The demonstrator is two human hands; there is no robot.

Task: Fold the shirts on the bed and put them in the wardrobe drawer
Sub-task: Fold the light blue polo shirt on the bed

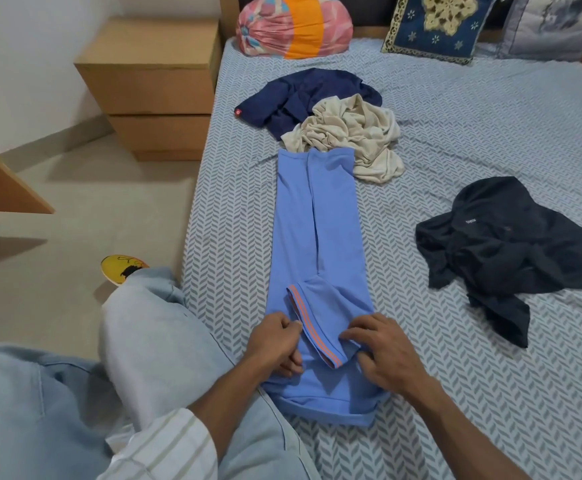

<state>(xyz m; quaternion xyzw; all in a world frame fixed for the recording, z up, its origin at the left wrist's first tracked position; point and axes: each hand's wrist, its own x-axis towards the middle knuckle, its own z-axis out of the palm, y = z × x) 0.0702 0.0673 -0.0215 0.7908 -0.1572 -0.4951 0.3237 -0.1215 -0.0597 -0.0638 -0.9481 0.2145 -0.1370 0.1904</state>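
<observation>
The blue shirt [317,244] lay on the bed [473,126] as a narrow strip, its long axis running straight away from the person, near end under both hands. The left hand [275,344] pinched the left edge by the orange-striped sleeve cuff [308,332], and the right hand [383,348] pinched the sleeve's fold, both equally near. The black shirt [504,237] bore small white lettering, too small to read.

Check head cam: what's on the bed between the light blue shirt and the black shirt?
Nothing. In the head view, only bare patterned bedsheet separates the light blue shirt from the black shirt. The beige shirt lies farther up, touching the blue one's far end.
</observation>
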